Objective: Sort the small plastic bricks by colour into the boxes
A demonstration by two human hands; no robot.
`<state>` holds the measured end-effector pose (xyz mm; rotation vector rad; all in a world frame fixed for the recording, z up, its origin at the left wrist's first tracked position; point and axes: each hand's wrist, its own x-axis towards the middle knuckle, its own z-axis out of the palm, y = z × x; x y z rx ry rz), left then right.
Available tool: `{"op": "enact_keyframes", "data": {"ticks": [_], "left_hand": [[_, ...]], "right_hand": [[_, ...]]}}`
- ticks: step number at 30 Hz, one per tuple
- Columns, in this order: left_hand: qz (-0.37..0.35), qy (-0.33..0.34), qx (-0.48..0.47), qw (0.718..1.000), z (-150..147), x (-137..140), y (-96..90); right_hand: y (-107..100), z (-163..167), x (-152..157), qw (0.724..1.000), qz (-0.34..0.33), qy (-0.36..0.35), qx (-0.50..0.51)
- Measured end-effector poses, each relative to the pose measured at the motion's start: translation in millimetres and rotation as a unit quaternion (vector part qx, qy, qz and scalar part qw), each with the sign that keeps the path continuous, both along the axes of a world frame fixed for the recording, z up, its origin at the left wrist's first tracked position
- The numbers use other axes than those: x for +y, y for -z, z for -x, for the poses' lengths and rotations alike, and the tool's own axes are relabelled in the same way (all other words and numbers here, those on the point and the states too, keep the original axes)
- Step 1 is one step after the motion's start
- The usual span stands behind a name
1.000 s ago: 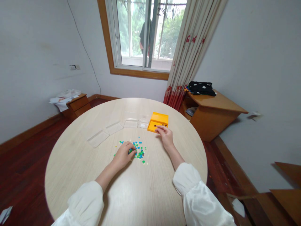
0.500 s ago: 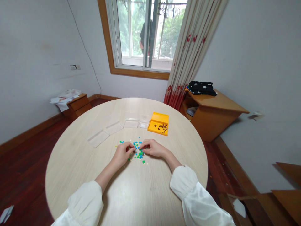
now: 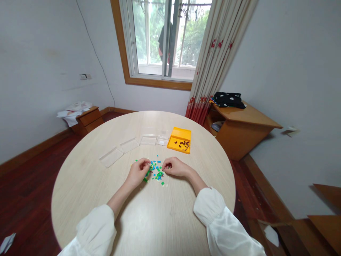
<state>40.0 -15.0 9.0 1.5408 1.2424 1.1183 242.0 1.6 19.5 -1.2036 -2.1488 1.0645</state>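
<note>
Small blue and green plastic pieces (image 3: 159,175), with a few pale and dark ones among them, lie scattered in a loose pile on the round table. At the pile's left side is my left hand (image 3: 137,171), its thumb and fingers closed in a pinch. My right hand (image 3: 176,167) is at the right edge of the pile, fingertips also pinched together. Whatever either pinch holds is too small to make out. Beyond the hands an open yellow box (image 3: 179,152) contains several small brown pieces (image 3: 184,144).
Clear plastic boxes stand in an arc on the table (image 3: 170,220): one at the left (image 3: 111,157), others further along (image 3: 129,144), (image 3: 148,139) and a small one (image 3: 162,140) beside the yellow box. A wooden desk (image 3: 247,117) stands right, behind the table.
My right hand has drawn slightly right, away from the pile's middle. My left fingertips have shifted a little up and left, uncovering more pieces between the hands.
</note>
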Motion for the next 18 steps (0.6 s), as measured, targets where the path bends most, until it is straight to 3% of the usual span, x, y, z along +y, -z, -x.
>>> {"op": "enact_keyframes", "data": {"ticks": [7,18], "left_hand": [[0.001,-0.027,0.019,0.999,1.4,0.7,-5.0],[0.008,0.002,0.001,1.0,-0.7,-1.6,-4.1]], "right_hand": [[2.0,-1.9,1.4,1.0,-0.004,0.015,0.007],[2.4,-3.4,4.3,0.995,-0.008,0.076,0.061]]}}
